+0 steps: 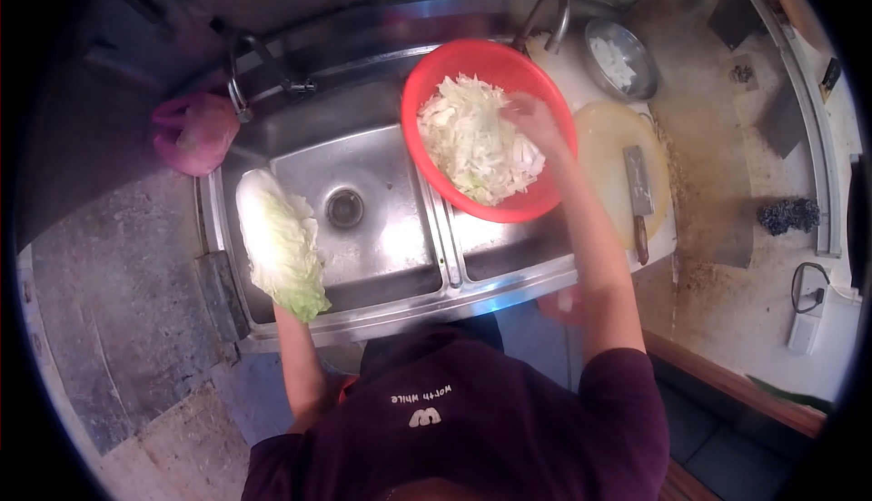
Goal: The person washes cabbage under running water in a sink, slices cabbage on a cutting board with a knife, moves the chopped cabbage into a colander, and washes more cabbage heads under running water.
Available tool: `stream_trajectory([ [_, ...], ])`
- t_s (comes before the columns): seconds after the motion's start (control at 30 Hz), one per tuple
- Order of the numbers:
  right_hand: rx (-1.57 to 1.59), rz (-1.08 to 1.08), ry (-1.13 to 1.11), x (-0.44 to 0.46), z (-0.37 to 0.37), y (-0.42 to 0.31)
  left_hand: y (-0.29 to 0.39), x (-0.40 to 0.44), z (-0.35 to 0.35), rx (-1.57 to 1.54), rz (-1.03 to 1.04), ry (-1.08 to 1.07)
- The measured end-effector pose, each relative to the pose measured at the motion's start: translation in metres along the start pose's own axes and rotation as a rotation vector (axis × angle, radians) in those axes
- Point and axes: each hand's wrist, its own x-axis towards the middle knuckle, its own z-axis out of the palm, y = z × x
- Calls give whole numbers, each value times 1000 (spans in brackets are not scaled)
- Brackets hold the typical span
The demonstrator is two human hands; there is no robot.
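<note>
- Purple shirt (481, 437) nearest; sink (391, 238) beyond;
- red bowl (543, 188) over right basin; cabbage shreds (468, 142) inside;
- whole cabbage (277, 238) at sink's left side; left hand hidden behind it, fingers can't tell;
- right hand (532, 121) at shreds, blurred; finger spread, grip unclear

The sink (381, 256) was shiny, smooth metal, and so were the two curved taps (238, 79). The big red bowl (415, 151) looked like smooth plastic. The small bowl (647, 83) was shiny metal. The knife (639, 183) had a flat metal blade and a brown handle that looked like wood. The shirt (527, 428) was soft-looking, matt cloth. The pink bag (202, 138) looked like thin, crinkly plastic.
</note>
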Motion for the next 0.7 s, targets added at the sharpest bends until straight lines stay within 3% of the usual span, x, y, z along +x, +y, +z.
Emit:
stream_trajectory([
  [0.03, -185, -84, 164, 19, -12, 42, 1, -1, 0, 2, 1, 0],
  [0.13, -637, 182, 73, 15, -29, 69, 1, -3, 2, 5, 0, -1],
  [0.23, -278, 93, 205, 16, -3, 83, 2, -5, 2, 10, -2, 2],
  [0.33, 153, 389, 140, -1, 1, 43, 1, -6, 3, 19, -4, 3],
  [0.43, -11, 220, 30, 6, 7, 49, 1, -6, 4, 29, -4, 4],
  [0.53, -403, -97, -80, -15, 36, 28, -1, -5, 5, 25, -6, 9],
  [0.63, -341, -175, -339, -36, 41, -1, -1, -5, 5, 26, -6, 5],
  [0.7, -217, 21, -101, -24, 23, -3, -1, -6, 5, 27, -5, 9],
])
